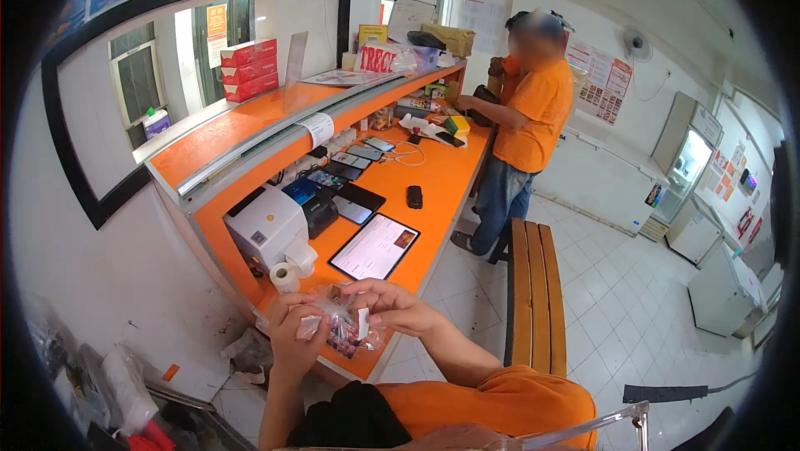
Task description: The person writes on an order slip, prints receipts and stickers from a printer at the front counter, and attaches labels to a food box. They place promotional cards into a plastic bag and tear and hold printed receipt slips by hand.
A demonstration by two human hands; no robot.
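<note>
A clear plastic bag with small dark and reddish pieces inside is held over the near end of the orange counter. My left hand has its fingers closed on the bag's left side. From the other side, my right hand pinches the bag near its gathered top. A small white slip shows at the bag beside my right fingers. Just beyond my hands lie a paper roll and a tablet with a lit screen.
A white label printer stands left of the tablet, with several phones farther along. A small black device lies on the counter. To the right is a wooden bench. A person in an orange shirt stands at the far end.
</note>
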